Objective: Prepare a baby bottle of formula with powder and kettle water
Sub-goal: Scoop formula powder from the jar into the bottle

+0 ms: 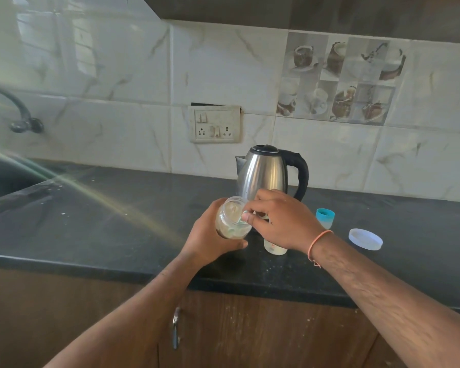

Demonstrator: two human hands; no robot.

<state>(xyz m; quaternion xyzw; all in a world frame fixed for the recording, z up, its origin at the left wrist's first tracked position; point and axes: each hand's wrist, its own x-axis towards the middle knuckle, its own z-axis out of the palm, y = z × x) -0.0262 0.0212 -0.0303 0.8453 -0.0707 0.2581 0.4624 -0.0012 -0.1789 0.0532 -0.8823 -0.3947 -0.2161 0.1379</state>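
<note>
1. Clear plastic powder jar (233, 217), tilted, is gripped in my left hand (210, 243) above the bench (117, 221).
2. Right hand (279, 221) fingers (246, 216) pinch a scoop inside its mouth.
3. Baby bottle (274, 247) stands at five o'clock from the jar, under my right hand, the nearer one.

Brushed, glossy steel kettle with matt black plastic handle (263, 171); clear smooth plastic powder jar (230, 217); dark speckled polished stone table (117, 221); glossy marbled wall tiles (223, 62); brown wood-grain cabinet fronts (263, 335).

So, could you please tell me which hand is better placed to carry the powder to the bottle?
The right hand: it already pinches the scoop in the jar, directly above the bottle. The left hand grips the jar.
</note>
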